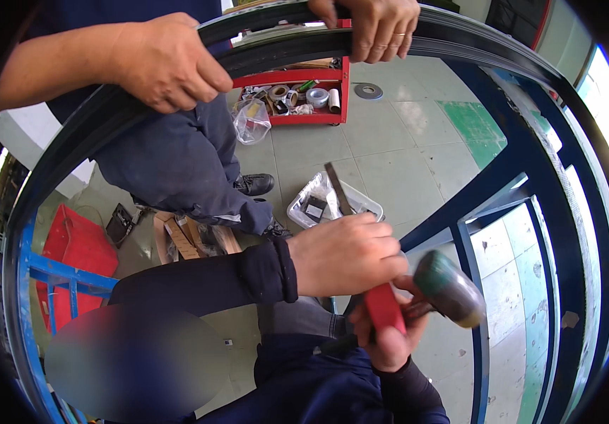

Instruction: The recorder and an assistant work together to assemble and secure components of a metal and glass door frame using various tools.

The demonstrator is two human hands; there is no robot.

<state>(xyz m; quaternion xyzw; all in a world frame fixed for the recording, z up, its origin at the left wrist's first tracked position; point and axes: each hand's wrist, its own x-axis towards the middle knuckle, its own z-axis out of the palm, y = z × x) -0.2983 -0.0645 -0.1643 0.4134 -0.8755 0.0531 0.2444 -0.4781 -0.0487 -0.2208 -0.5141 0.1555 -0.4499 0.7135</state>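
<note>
My left hand (347,256) is closed around a chisel with a flat, dark metal blade (335,185) and a red handle (385,308). The blade points up and away, and the handle end sticks out below my fist. Just under it, my right hand (405,338) is closed on a mallet (448,288), whose thick rounded head is green at one end and greyish at the other. My right thumb lies by the red handle's lower end. Part of the mallet's shaft is hidden by my hands.
Across from me, another person's hands (174,65) grip a long black frame profile (283,51). Blue metal framing (460,191) stands at right. On the floor are a white bin (297,212) and a cardboard box (167,237); a red cart (343,92) holds tape rolls.
</note>
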